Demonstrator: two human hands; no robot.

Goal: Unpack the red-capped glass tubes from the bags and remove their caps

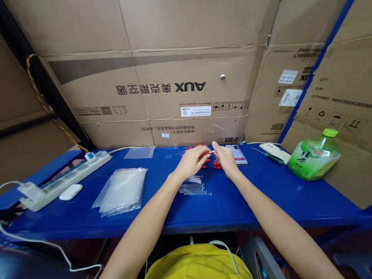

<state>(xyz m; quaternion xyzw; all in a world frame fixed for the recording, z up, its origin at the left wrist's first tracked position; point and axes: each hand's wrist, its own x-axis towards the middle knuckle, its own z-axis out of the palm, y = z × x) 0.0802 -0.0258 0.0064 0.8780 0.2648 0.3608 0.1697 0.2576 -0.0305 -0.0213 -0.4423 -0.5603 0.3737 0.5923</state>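
Both hands meet over the middle of the blue table (pixel 168 211). My left hand (pixel 193 160) has its fingers closed in a pinch on a small red piece, and a thin clear tube runs from it toward my right hand (pixel 223 156), whose fingers are also pinched on that tube. Several small red caps (pixel 216 165) lie just under and behind the hands. A row of clear thin tubes (pixel 192 187) lies on the table in front of my left wrist.
A stack of clear plastic bags (pixel 122 191) lies at the left, with a white power strip (pixel 63 180) and a white earbud case (pixel 70 191) beyond. A green drink bottle (pixel 314 157) lies at the right beside a white tool (pixel 274 152). Cardboard boxes (pixel 165 91) wall the back.
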